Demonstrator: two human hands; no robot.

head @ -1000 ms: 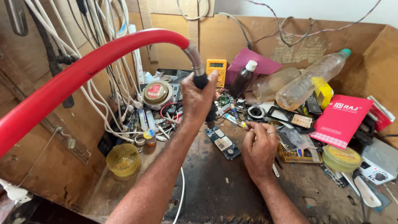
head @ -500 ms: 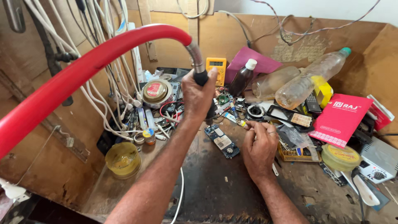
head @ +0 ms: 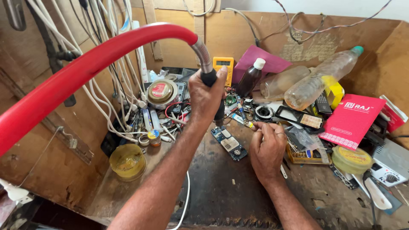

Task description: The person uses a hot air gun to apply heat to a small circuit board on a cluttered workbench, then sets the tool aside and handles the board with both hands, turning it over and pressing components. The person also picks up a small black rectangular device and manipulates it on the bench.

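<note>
A yellow tin (head: 127, 161) sits at the bench's left edge. The left hand (head: 207, 99) is closed around the black handle (head: 210, 79) of a hot-air wand on a red hose (head: 85, 72), held over a small circuit board (head: 229, 143). Just right, the right hand (head: 267, 149) rests curled on the bench, pinching something too small to make out. A red booklet (head: 352, 120) lies further right.

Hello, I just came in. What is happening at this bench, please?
A person works at a cluttered bench. The left hand holds the black grip of a tool on a red hose, pointing it down beside a small circuit board. The right hand rests next to the board, pinching something too small to tell. Bottles, a yellow meter and a red booklet lie around.
</note>
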